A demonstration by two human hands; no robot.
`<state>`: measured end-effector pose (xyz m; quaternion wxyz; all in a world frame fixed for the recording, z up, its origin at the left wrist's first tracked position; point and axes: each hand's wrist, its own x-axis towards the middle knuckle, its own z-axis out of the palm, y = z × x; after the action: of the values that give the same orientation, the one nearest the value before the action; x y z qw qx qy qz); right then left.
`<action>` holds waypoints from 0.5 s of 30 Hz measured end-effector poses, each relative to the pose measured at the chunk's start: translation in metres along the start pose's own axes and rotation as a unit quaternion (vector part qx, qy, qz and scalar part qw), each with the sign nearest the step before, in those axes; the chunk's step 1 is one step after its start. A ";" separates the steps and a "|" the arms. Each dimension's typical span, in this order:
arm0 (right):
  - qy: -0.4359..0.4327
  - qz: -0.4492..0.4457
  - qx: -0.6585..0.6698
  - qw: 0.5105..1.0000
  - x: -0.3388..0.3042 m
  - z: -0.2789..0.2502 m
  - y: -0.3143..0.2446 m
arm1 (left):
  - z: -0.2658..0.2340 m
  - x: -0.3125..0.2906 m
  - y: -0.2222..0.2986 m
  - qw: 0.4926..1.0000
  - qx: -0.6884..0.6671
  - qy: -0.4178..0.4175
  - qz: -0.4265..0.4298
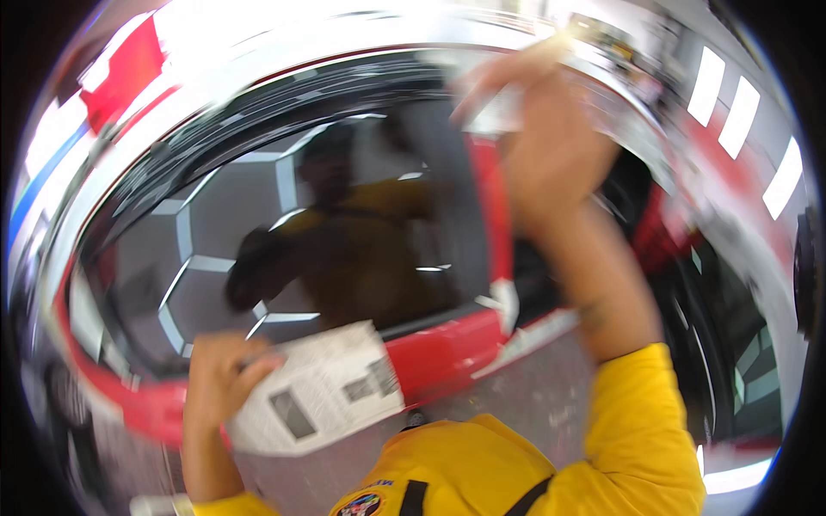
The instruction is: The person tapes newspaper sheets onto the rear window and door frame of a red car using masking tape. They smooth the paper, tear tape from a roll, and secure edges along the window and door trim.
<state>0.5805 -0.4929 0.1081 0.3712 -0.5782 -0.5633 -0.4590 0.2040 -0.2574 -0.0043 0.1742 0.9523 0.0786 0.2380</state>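
Observation:
I face a dark car window [258, 232] framed by red tape [443, 353] along its lower edge and a red strip [495, 206] up its right side. My left hand [219, 378] grips a folded white printed paper [318, 400] and holds it against the lower tape line. My right hand [551, 146] is raised to the upper right corner of the window. Its fingers pinch a blurred white piece [499, 107], paper or tape. Both yellow sleeves show at the bottom.
The glass reflects a person in yellow and bright hexagonal ceiling lights. Silver bodywork [533, 396] lies below the window. Another dark window [731, 344] sits to the right, with red tape [654, 228] near its frame. Bright light panels [740, 112] are at upper right.

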 end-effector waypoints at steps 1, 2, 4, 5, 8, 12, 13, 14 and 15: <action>-0.101 0.023 0.085 0.991 -0.040 -0.010 -0.058 | 0.019 -0.017 0.005 0.999 0.007 0.008 0.039; -0.197 0.059 0.174 0.963 -0.079 -0.019 -0.113 | 0.033 -0.034 0.013 0.997 0.025 0.013 0.069; -0.249 0.174 0.278 0.911 -0.162 -0.017 -0.181 | 0.074 -0.050 0.016 0.999 -0.027 -0.017 0.043; -0.225 0.237 0.287 0.901 -0.202 -0.026 -0.204 | 0.102 -0.053 0.023 0.997 -0.075 -0.028 0.020; -0.229 0.386 0.286 0.847 -0.302 -0.086 -0.235 | 0.160 -0.044 0.090 0.972 -0.136 -0.116 0.150; -0.156 0.513 0.192 0.822 -0.343 -0.194 -0.300 | 0.206 -0.044 0.181 0.911 -0.176 -0.254 0.272; -0.153 0.537 0.144 0.817 -0.348 -0.219 -0.316 | 0.211 -0.045 0.198 0.895 -0.171 -0.279 0.304; -0.151 0.557 0.099 0.811 -0.353 -0.243 -0.330 | 0.216 -0.049 0.214 0.885 -0.156 -0.287 0.331; -0.150 0.576 0.057 0.802 -0.358 -0.263 -0.345 | 0.220 -0.055 0.229 0.876 -0.141 -0.293 0.356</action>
<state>0.2281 -0.8219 -0.1818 0.5100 -0.8357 -0.2007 -0.0356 0.2772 -0.5468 -0.1251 0.2252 0.9076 -0.3544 0.0027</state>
